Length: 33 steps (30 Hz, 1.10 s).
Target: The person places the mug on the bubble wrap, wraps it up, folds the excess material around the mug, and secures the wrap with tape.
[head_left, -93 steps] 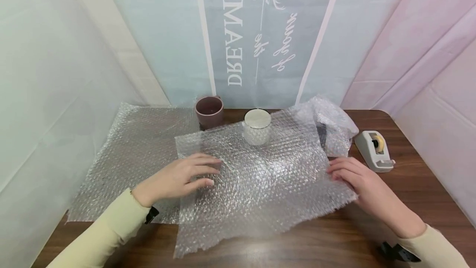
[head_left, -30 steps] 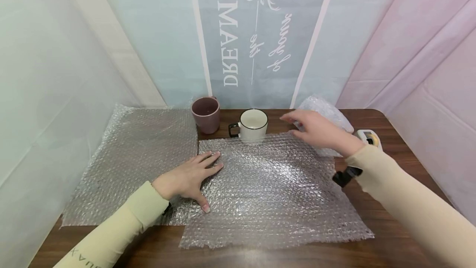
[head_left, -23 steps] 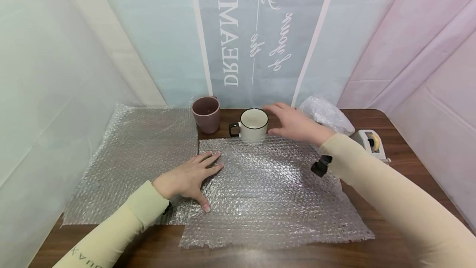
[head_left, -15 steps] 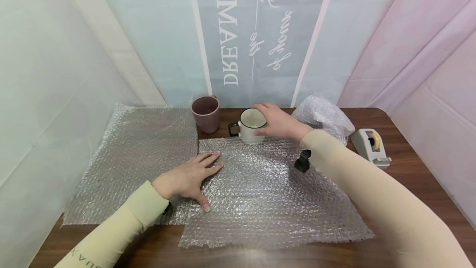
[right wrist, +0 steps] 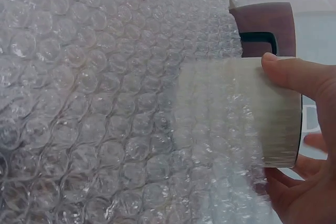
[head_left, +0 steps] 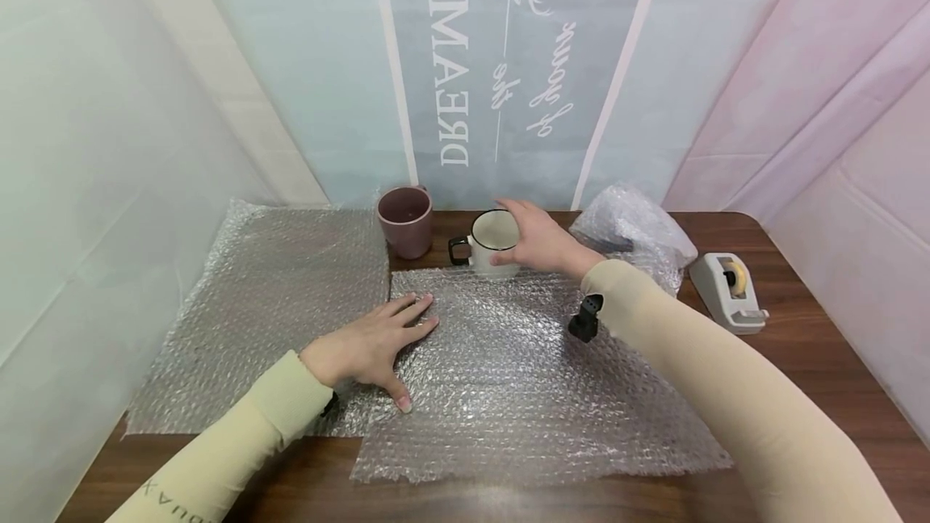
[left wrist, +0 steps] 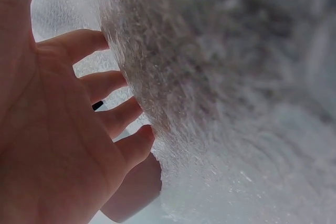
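Note:
A white mug (head_left: 494,232) with a black rim and black handle stands at the back of the table. My right hand (head_left: 541,240) grips it from the right, thumb on the near side and fingers on the far side. In the right wrist view, bubble wrap covers the lower part of the mug (right wrist: 281,114) on the camera's side. My left hand (head_left: 370,349) rests with spread fingers on the left edge of the front bubble wrap sheet (head_left: 508,394). The left wrist view has these fingertips touching the wrap (left wrist: 173,93).
A second bubble wrap sheet (head_left: 269,289) lies on the left, partly overlapped by the front one. Beside the white mug stands a mauve mug (head_left: 407,228). At the right are a bubble-wrapped bundle (head_left: 635,224) and a tape dispenser (head_left: 729,293).
The front sheet has shifted toward me and lies flatter, uncovering more of the white mug. My right hand has moved from its right edge to grip that mug. My left fingers have spread.

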### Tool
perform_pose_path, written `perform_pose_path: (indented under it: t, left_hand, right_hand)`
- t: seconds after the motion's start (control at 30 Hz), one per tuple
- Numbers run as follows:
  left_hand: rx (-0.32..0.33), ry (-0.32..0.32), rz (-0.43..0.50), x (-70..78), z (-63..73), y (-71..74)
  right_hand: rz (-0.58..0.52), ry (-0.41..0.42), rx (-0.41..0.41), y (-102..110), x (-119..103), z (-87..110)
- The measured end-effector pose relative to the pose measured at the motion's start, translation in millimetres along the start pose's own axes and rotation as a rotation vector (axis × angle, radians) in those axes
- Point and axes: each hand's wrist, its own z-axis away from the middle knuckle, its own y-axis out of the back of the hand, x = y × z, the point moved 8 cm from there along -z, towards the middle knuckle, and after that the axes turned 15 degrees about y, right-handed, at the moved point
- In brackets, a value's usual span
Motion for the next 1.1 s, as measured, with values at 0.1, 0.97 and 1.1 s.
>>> perform_pose_path:
  t: [0.1, 0.97, 1.1]
  left_hand:
    - [0.002, -0.004, 0.001, -0.1, -0.7, 0.8]
    - [-0.014, -0.017, 0.026, -1.0, 1.3, 2.2]
    - [0.009, -0.026, 0.007, -0.6, 1.8, 3.5]
  right_hand:
    - [0.003, -0.007, 0.046, 6.7, -0.6, -0.5]
    - [-0.023, 0.206, 0.102, 25.8, -81.7, 96.6]
    - [-0.022, 0.222, 0.084, 8.1, -80.3, 111.0]
